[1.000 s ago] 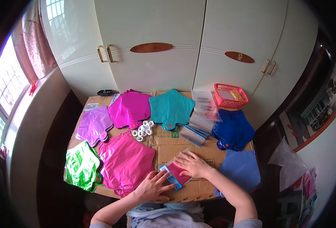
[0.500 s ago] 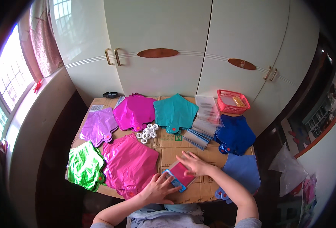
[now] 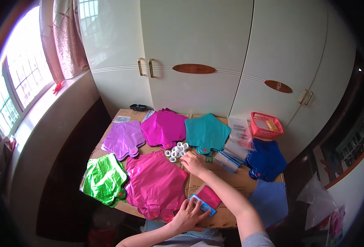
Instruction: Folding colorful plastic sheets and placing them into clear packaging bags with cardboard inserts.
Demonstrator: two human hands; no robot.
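Observation:
A flat pink packet (image 3: 208, 196) with a blue printed header lies on the cardboard near the table's front edge. My left hand (image 3: 188, 216) rests on the header, fingers stretched and spread. My right hand (image 3: 195, 163) reaches across to a small heap of white rings (image 3: 176, 151), like little ribbon rolls. Its fingers are bent together at the heap's right edge; what is between the fingertips, if anything, is hidden. Beside the left hand lies a large stack of shiny pink foil balloons (image 3: 155, 179). A teal foil stack (image 3: 208, 132) lies just beyond the right hand.
Around the cardboard (image 3: 231, 190) lie foil stacks: green (image 3: 104, 180), lilac (image 3: 124, 139), magenta (image 3: 163, 127), dark blue (image 3: 268, 159) and light blue (image 3: 270, 201). Clear sleeves with blue edges (image 3: 231, 158) lie right of the middle. A red basket (image 3: 266, 125) stands at the back right, before a white cupboard (image 3: 194, 37).
My right hand has left the pink packet and moved forward and left to the white rings. My left hand stays on the packet's header. The whole view has shifted.

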